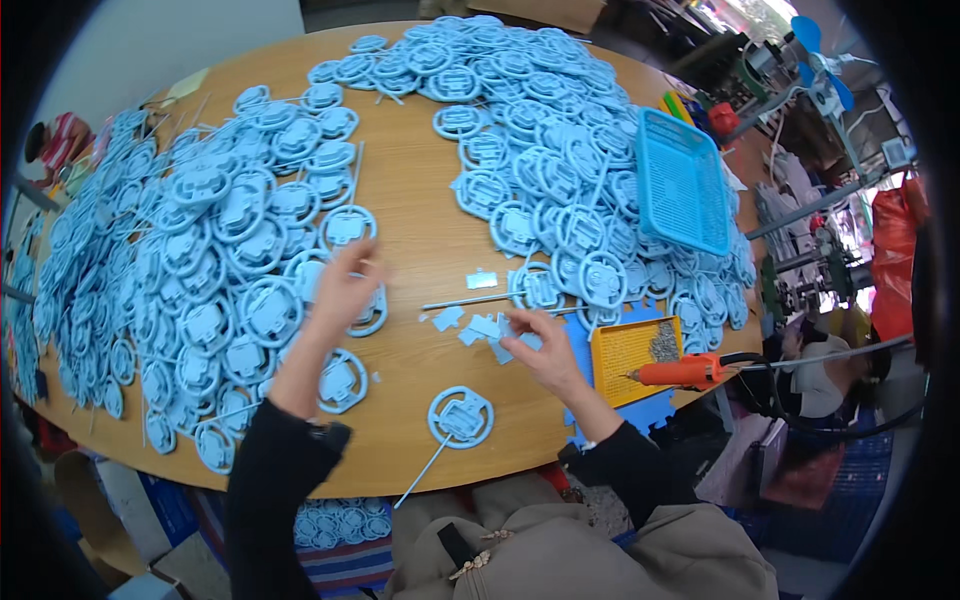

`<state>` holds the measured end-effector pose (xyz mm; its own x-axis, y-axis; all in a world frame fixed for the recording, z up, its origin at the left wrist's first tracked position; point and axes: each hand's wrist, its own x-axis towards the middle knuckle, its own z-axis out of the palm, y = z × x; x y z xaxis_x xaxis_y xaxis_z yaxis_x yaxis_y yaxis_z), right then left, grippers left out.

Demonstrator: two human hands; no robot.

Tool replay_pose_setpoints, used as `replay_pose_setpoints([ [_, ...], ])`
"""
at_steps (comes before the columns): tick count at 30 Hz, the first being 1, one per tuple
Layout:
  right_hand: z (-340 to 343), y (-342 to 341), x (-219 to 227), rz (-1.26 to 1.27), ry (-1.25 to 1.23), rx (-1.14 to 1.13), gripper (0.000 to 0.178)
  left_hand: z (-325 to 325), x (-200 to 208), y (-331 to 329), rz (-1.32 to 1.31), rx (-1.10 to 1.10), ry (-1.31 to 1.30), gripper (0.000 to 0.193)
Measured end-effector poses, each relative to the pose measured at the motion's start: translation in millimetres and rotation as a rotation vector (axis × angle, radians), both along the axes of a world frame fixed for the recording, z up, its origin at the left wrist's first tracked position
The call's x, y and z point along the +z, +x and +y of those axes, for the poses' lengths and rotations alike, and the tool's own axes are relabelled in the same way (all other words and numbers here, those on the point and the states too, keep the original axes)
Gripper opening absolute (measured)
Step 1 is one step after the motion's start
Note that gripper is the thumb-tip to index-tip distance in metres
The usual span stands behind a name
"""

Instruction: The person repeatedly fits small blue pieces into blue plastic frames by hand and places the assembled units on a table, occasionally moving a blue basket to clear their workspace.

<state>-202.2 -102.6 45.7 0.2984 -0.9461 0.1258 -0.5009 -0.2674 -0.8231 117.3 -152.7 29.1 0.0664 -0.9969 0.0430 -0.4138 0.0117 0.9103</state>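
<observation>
Near edge of the wooden table (420, 215) a lone blue ring part (461, 417) lies between both forearms; beyond it, right hand (541, 347) pinches small flat blue pieces (483, 328), left hand (345, 287) half-curled, touching a ring part (368, 312) at the left heap (200, 260), far heap (540, 130) behind.

My left hand (345, 285) rests on a light-blue ring-shaped plastic part (368, 312) at the left heap's inner edge; my right hand (540, 345) touches small flat blue pieces (480, 328) mid-table.
</observation>
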Motion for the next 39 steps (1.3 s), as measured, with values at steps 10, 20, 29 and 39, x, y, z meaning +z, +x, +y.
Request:
replay_pose_setpoints([
  [10, 76.7, -61.3, -2.6, -0.245, 0.341, -0.197, 0.036, -135.4, -41.9, -205.4, -0.222, 0.096, 0.391, 0.077],
  [20, 48.6, -83.8, -12.0, -0.254, 0.345, -0.267, 0.034, -88.4, -9.5, -70.5, -0.253, 0.17, -0.263, 0.043],
  [29, 6.4, -64.4, -20.5, -0.2, 0.292, -0.195, 0.035, -87.1, -0.2, 24.6, -0.757, 0.612, -0.606, 0.065],
  [39, -23.7, -79.6, 24.3, -0.446, 0.063, -0.41, 0.038, -197.6, -33.9, -195.9, -0.763, 0.061, -0.02, 0.065],
])
